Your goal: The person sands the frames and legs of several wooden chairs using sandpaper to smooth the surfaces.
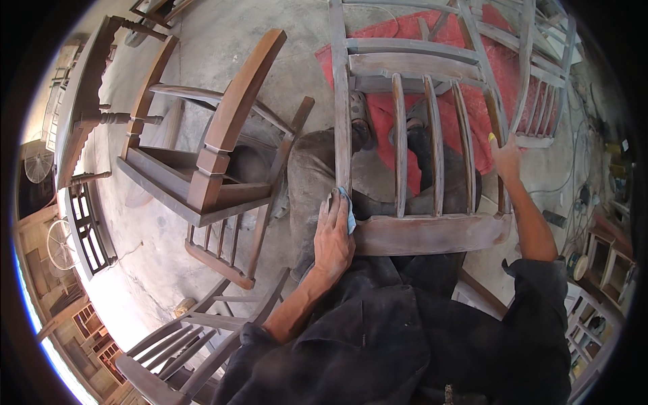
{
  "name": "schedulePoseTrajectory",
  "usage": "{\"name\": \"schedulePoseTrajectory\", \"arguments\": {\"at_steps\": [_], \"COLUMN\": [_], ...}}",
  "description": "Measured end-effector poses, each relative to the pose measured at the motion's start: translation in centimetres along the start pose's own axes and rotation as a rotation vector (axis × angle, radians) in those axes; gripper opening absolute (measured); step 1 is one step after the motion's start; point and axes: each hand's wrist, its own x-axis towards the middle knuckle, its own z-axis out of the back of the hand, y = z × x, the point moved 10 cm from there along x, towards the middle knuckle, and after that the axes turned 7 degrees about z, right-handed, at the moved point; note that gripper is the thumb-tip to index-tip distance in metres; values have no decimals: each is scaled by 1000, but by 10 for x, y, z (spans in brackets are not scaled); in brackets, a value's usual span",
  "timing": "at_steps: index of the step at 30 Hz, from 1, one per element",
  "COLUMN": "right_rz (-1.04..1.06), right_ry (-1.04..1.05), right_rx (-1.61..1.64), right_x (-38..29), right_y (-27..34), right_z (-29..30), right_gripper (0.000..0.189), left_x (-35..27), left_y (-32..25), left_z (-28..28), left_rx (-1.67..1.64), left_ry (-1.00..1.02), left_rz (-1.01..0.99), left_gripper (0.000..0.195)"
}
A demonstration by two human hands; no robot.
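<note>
A wooden chair (430, 235) with a slatted back lies across my lap, its top rail towards me. Its wood shows grey, worn patches over brown. My left hand (334, 238) presses a folded light-blue sheet (350, 212) against the left back post (342, 126), close to the top rail; I cannot tell if the sheet is cloth or abrasive paper. My right hand (506, 159) grips the right back post (493, 109), and something yellow covers a fingertip there. Between the posts run three narrow upright slats (434, 147).
An upturned brown chair frame (238, 101) stands to the left on the concrete floor (212, 30). More chairs are at lower left (202, 324) and upper right (541, 96). A red sheet (385, 35) lies ahead under the chair. Cables (574, 152) trail at right.
</note>
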Motion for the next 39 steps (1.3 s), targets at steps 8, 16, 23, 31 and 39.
{"name": "schedulePoseTrajectory", "arguments": {"at_steps": [8,16,23,31,39], "right_rz": [10,-10,-16,-20,7], "right_ry": [-9,-27,-49,-37,-117], "right_rx": [11,-6,-7,25,-29], "right_x": [-2,2,-1,0,1], "right_y": [6,-6,-9,-7,-11], "right_z": [3,1,-1,-3,5], "right_gripper": [58,64,62,63,60], "left_x": [36,12,-9,-10,-20], "left_y": [-6,-19,-16,-14,-9], "left_z": [2,-5,-20,-26,-34], "left_rx": [-52,135,235,334,298], "left_ry": [-27,-13,2,11,20], "left_rz": [-34,-139,-168,-248,-270], "left_gripper": [65,68,63,63,62]}}
